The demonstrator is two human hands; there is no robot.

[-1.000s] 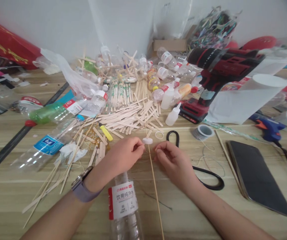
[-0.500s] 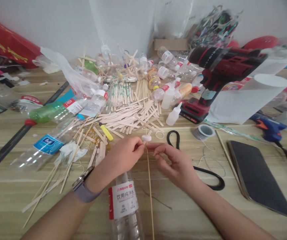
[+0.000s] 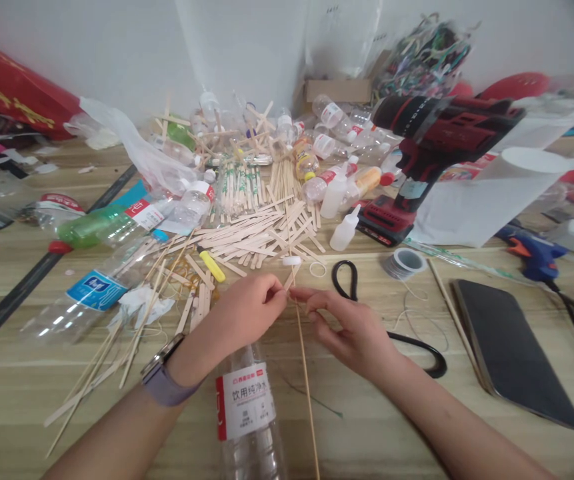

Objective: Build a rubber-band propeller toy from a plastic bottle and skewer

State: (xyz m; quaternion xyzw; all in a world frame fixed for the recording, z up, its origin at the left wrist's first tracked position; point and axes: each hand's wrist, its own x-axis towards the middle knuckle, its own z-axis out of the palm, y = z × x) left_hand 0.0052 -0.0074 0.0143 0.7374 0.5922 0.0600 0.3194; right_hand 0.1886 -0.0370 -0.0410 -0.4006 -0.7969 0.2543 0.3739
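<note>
A thin bamboo skewer (image 3: 307, 387) runs lengthwise between my hands, with a white bottle cap (image 3: 291, 261) on it just beyond my fingertips. My left hand (image 3: 247, 307), with a watch on its wrist, is closed in a pinch at the skewer below the cap; its exact hold is partly hidden. My right hand (image 3: 347, 330) reaches in from the other side. Its index fingertip touches the skewer, while the thumb stays apart below and the fingers are loosely bent. Under my left wrist is a clear plastic bottle (image 3: 249, 407) with a red and white label.
Loose craft sticks (image 3: 247, 233) and many plastic bottles (image 3: 329, 113) lie beyond my hands. To the right are a cordless drill (image 3: 437, 147), small squeeze bottles (image 3: 345, 230), black-handled scissors (image 3: 419, 353), a wire spool (image 3: 405, 264), a phone (image 3: 511, 353) and a glue gun (image 3: 534, 253).
The near end of the skewer has swung slightly right, and the cap has moved a little away from my fingers. Both hands stay almost in place.
</note>
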